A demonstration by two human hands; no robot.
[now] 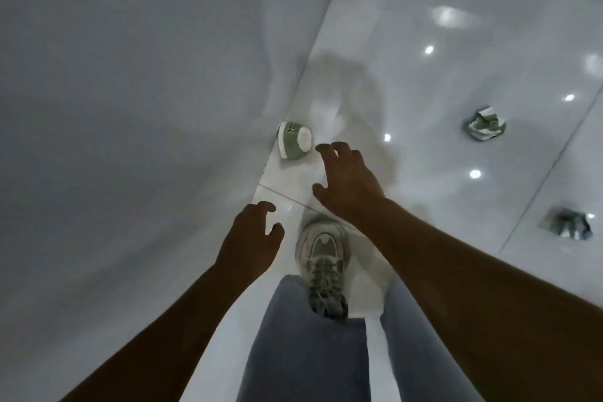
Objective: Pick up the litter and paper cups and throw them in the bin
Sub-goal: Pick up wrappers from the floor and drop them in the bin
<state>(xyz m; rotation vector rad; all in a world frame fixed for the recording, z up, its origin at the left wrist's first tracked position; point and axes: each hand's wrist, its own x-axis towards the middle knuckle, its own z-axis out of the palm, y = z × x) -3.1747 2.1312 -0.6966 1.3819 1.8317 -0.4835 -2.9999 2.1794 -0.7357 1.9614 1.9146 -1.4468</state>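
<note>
A green and white paper cup (294, 140) lies on its side on the glossy white floor, right against the base of the wall. My right hand (346, 179) hovers just to the right of it, fingers spread and empty. My left hand (253, 235) is lower and nearer to me, fingers curled apart, holding nothing. A crumpled green and white cup (484, 124) lies on the floor at the right. A crumpled grey piece of litter (567, 225) lies nearer, at the far right. No bin is in view.
A plain white wall (130, 91) fills the left half of the view. The white tiled floor (424, 42) reflects ceiling lights. My sneaker (323, 258) and grey trouser legs stand below the hands.
</note>
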